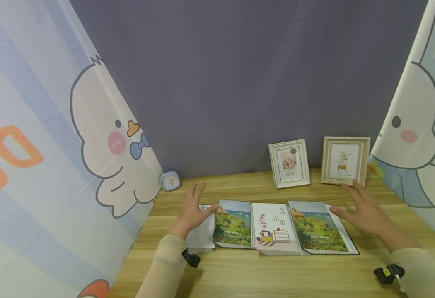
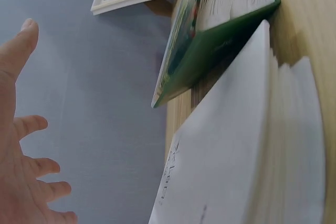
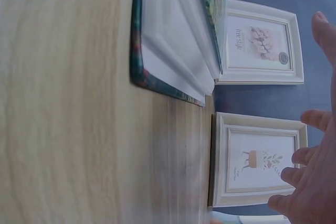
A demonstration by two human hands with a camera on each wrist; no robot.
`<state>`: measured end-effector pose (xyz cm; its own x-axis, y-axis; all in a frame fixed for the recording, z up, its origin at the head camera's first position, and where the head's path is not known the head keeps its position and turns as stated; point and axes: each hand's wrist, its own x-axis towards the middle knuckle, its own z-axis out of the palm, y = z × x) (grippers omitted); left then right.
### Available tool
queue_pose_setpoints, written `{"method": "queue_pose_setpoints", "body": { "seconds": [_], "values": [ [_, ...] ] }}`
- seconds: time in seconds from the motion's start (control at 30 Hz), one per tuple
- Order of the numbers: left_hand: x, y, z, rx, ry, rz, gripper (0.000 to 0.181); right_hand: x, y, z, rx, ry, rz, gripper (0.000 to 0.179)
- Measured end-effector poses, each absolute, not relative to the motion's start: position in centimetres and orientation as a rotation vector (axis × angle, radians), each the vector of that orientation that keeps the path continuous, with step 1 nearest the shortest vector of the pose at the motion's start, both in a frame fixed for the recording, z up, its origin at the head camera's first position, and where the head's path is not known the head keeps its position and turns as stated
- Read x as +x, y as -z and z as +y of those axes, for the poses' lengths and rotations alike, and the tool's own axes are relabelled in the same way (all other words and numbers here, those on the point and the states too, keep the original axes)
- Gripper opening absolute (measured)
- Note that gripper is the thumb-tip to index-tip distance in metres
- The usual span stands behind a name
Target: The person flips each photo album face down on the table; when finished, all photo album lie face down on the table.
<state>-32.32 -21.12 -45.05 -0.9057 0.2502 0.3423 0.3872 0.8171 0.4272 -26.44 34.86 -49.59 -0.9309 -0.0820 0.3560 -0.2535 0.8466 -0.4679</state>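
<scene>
Several photo albums lie in a row on the wooden table. My left hand (image 1: 191, 213), fingers spread, is over the leftmost white album (image 1: 201, 236) and holds nothing. Its thumb points toward a green landscape photo album (image 1: 233, 225). Beside that one is a white album with a furniture drawing (image 1: 275, 227). My right hand (image 1: 366, 213) is spread beside the rightmost landscape album (image 1: 316, 227), thumb close to its upper right edge in the head view. Between its covers, white pages (image 3: 176, 40) show in the right wrist view. Nothing is in the right hand.
Two photo frames stand at the back right: one with a flower picture (image 1: 289, 164), another with a plant drawing (image 1: 345, 161). At the back left sits a small blue clock (image 1: 170, 181). A grey curtain (image 1: 240, 82) and printed cloths (image 1: 27, 103) enclose the table (image 1: 240, 273).
</scene>
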Motion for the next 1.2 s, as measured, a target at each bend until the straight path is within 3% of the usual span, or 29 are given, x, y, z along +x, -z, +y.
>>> {"method": "queue_pose_setpoints", "body": {
  "seconds": [0.5, 1.2],
  "values": [
    [-31.7, 46.2, -19.2, -0.482, 0.938, -2.697, 0.092, -25.5, 49.7, 34.0, 0.296, -0.890, -2.754, 0.098],
    [-30.6, 48.2, -14.6, -0.626, 1.118, -2.667, 0.068, -24.5, 50.5, 33.0, 0.339, -0.981, -2.749, 0.094]
  ]
}}
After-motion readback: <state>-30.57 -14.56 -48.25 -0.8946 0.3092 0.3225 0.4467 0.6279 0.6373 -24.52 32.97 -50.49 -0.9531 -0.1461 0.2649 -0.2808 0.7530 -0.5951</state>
